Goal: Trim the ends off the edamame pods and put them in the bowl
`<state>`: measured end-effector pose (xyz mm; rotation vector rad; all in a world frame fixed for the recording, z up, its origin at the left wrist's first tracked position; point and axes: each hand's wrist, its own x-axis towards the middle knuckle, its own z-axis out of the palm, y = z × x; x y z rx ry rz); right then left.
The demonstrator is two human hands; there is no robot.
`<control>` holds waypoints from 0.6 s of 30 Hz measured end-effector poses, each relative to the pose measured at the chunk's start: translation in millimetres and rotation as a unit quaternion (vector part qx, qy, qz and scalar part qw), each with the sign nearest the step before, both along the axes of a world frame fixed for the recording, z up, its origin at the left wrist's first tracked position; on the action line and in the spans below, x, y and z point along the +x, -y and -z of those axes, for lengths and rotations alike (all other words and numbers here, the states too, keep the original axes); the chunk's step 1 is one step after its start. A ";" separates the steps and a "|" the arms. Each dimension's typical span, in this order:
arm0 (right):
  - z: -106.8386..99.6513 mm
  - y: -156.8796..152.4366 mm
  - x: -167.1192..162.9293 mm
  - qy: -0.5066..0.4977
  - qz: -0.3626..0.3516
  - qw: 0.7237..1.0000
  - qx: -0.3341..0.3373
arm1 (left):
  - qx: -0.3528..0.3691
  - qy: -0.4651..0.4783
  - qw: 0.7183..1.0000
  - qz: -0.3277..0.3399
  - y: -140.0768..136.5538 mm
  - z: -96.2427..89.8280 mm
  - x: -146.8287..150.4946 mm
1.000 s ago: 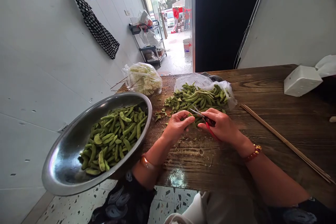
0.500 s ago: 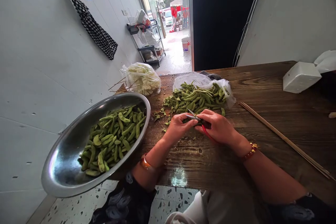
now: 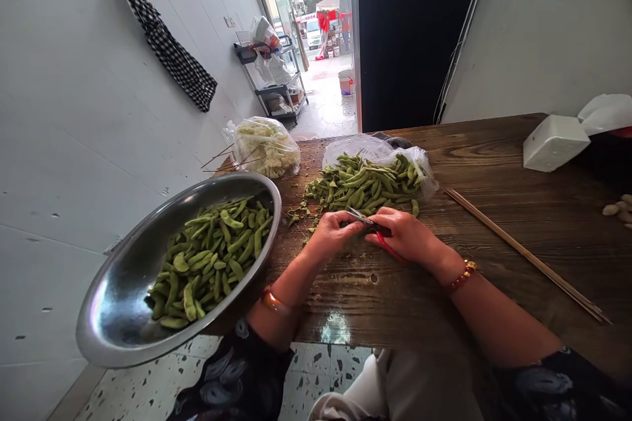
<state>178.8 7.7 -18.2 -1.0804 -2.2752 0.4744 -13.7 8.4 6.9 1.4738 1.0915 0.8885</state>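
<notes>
Red-handled scissors (image 3: 383, 237) are in my right hand (image 3: 407, 235), their blades pointing left, close to my left fingertips. My left hand (image 3: 332, 235) is closed in a pinch at the blades; a bit of green shows there, most likely a soybean pod, largely covered by the fingers. Just beyond both hands lies a heap of green soybean pods (image 3: 368, 183), spilling out of a clear plastic bag (image 3: 355, 147). To the left, a large steel basin (image 3: 116, 306) holds many more pods (image 3: 212, 256).
Behind the basin is a plastic bag of cauliflower (image 3: 269, 148) with thin sticks beside it. Bamboo skewers (image 3: 523, 253) lie across the wooden table (image 3: 345, 302) at right. A white box (image 3: 555, 143) and several pale pods (image 3: 619, 208) are farther right. Trimmed scraps (image 3: 299, 214) litter the tabletop.
The scissor blades were spread apart and now look nearly closed. Both hands keep about the same place, while the whole view has shifted slightly.
</notes>
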 end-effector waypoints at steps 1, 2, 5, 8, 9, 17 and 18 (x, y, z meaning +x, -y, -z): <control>0.2 -0.6 0.4 0.005 0.001 1.000 -0.005 | -0.010 0.003 1.000 -0.001 -0.1 0.3 -0.3; 0.1 -1.1 0.8 0.007 0.002 1.000 -0.009 | -0.025 0.009 1.000 -0.005 -0.3 0.9 -0.7; -0.7 -2.8 2.3 -0.001 0.022 1.000 -0.009 | -0.080 0.051 0.995 -0.044 -3.0 4.2 -2.8; -1.3 -3.9 3.5 -0.021 0.068 0.997 0.006 | -0.113 0.133 0.980 -0.097 -7.7 7.1 -5.3; -1.3 -3.9 3.6 -0.026 0.079 0.996 0.009 | -0.120 0.162 0.973 -0.110 -9.2 7.3 -6.0; 0.3 -2.3 0.8 -0.045 0.086 0.995 0.018 | -0.149 0.257 0.946 -0.131 -9.7 3.7 -4.7; 0.4 -2.1 0.3 -0.048 0.081 0.995 0.018 | -0.151 0.254 0.947 -0.127 -8.6 3.8 -3.8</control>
